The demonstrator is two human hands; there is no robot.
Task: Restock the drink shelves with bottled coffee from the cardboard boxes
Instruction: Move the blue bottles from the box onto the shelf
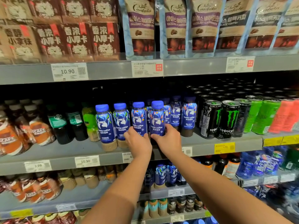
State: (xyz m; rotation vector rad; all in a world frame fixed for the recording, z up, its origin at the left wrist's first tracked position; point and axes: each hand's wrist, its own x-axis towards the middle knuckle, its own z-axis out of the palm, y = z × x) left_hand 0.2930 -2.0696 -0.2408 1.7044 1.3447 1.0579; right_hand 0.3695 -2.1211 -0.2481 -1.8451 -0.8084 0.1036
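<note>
Hands: left (137, 139), right (168, 136), each gripping a blue "luckin coffee" bottle (157, 120); Monster cans (228, 118) beside

The left hand (137, 139) covers the base of one blue-capped bottle (139, 118), and the right hand (168, 138) covers the base of its neighbour (157, 118). Most price tags (38, 165) are too blurred to read. The orange-labelled bottles (9, 136) smear at the left edge.

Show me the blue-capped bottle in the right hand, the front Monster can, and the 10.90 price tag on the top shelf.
blue-capped bottle (157, 118), head view, on its deer label.
Monster can (229, 118), head view, on the green claw logo.
10.90 price tag (68, 71), head view, on the printed price.
</note>
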